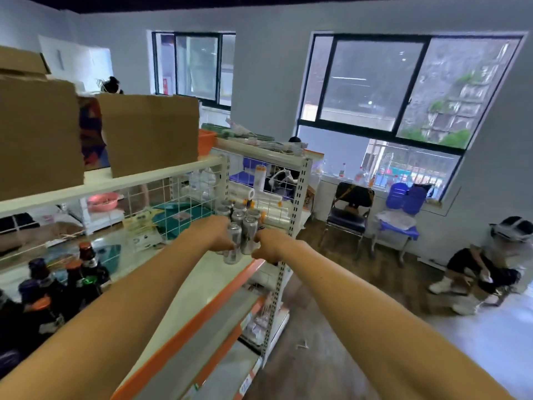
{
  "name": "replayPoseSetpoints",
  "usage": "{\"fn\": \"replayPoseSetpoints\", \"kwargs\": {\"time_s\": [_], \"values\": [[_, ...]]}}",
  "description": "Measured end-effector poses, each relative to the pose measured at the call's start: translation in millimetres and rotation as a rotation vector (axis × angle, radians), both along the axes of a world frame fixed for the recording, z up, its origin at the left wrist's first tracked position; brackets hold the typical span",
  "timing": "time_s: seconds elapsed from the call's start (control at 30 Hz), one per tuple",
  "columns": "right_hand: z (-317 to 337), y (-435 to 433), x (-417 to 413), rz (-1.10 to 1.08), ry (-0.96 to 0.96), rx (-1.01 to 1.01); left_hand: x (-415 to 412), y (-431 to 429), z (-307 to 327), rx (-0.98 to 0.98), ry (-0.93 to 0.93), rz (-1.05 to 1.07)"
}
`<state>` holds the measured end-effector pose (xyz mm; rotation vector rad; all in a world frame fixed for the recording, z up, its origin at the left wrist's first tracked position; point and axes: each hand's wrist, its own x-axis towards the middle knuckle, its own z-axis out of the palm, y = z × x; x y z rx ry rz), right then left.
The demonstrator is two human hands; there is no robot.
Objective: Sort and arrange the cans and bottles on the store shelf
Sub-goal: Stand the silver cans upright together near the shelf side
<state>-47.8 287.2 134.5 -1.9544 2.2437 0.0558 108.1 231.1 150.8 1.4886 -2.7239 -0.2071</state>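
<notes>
The left hand reaches out at arm's length with its fingers curled round the front can, a smooth silver metal cylinder standing upright near the shelf's front edge. The right hand is balled up with the knuckles toward the camera, just beside a second can of the same kind. Whether it actually grips that can I cannot tell.

Behind these two stands a tight cluster of cans, all silver with dull round tops. At least six show in all, though blur makes the back ones hard to count.

They stand at the right end of the shelf, a flat white board with an orange edge strip. A perforated metal post holds it at the corner, and a white wire grid forms the back.

At the shelf's left end is a group of bottles, dark glass with narrow necks and orange or dark caps, about five in number. Rolls of clear film lie beyond the cans, past the grid.

On the top board sit two large brown cardboard boxes. Across the wood-look floor are two folding chairs, and two blue water jugs lean at the window sill. A person crouches at the right.
</notes>
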Motion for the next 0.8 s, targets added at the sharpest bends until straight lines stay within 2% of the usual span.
{"fn": "replayPoseSetpoints", "kwargs": {"time_s": [0.4,0.53,0.8], "values": [[-32,-53,-23,0.041,-0.01,0.04,13,-46,-33,0.05,-0.045,0.109],[-44,-73,-43,0.059,0.015,0.063,1,-62,-42,0.055,-0.051,0.127],[-72,-137,-112,0.089,-0.072,0.099,-49,-118,-64,0.092,-0.083,0.219]]}}
